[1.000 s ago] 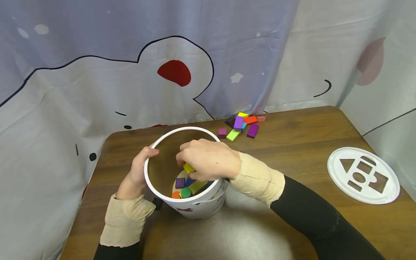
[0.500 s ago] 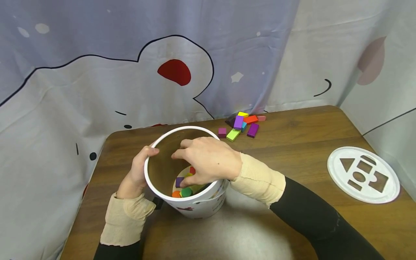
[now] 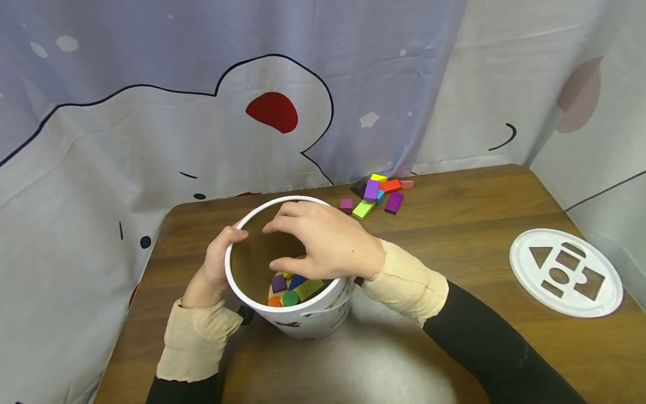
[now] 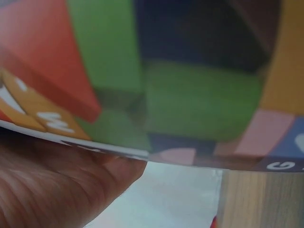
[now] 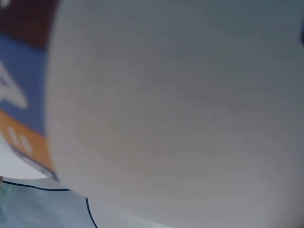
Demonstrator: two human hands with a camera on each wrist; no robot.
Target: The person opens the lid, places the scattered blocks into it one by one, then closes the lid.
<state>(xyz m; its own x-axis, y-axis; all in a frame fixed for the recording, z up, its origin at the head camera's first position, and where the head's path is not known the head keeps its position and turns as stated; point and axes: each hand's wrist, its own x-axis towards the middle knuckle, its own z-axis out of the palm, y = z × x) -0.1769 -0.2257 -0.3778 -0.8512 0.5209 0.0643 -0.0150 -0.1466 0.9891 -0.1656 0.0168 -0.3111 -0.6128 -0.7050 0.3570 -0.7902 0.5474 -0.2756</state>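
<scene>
The bucket (image 3: 315,324) is white with multicoloured print, the blocks (image 3: 308,289) many-coloured, the table (image 3: 469,224) wood-grained brown.

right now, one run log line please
left hand: holds bucket; right hand: over bucket, nothing visibly held; blocks: in bucket, on table; lid: on table

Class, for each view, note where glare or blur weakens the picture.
Head view: whitish glare on the table near the bucket; left wrist view: the bucket's printed side looks soft; right wrist view: a pale surface fills most of the frame, blurred.
</scene>
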